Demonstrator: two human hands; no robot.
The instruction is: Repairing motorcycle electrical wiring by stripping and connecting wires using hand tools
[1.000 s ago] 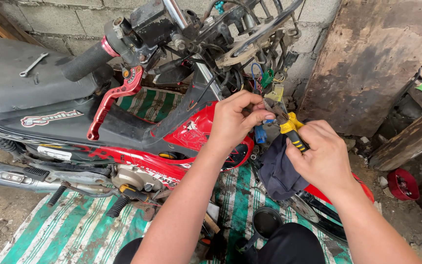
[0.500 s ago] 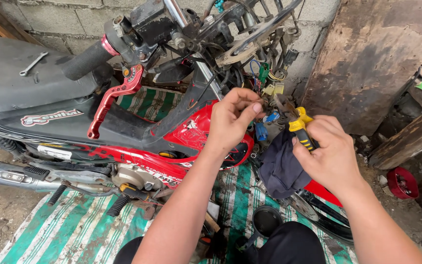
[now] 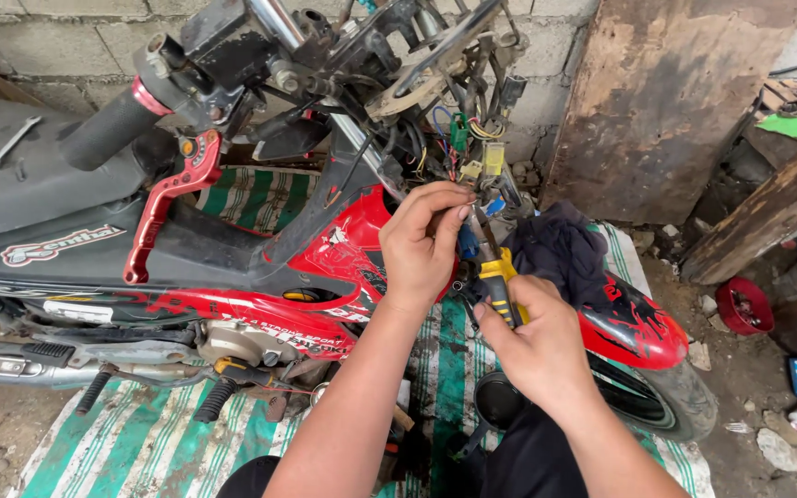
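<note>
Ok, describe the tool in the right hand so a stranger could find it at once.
Start at the red and black motorcycle lying on the striped mat. Below its exposed wiring bundle, the right hand grips pliers. Their yellow and black handles set them apart from the dark cloth beside them.

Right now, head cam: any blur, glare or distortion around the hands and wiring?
Head view: soft, even daylight with no hard shadows; left hand and right hand are sharp, as are the yellow-handled pliers; the wire bundle reads clearly; slight sheen on the red fairing but no blown glare; wide-angle lens bends the block wall and stretches the forearms at the lower edge.
</note>
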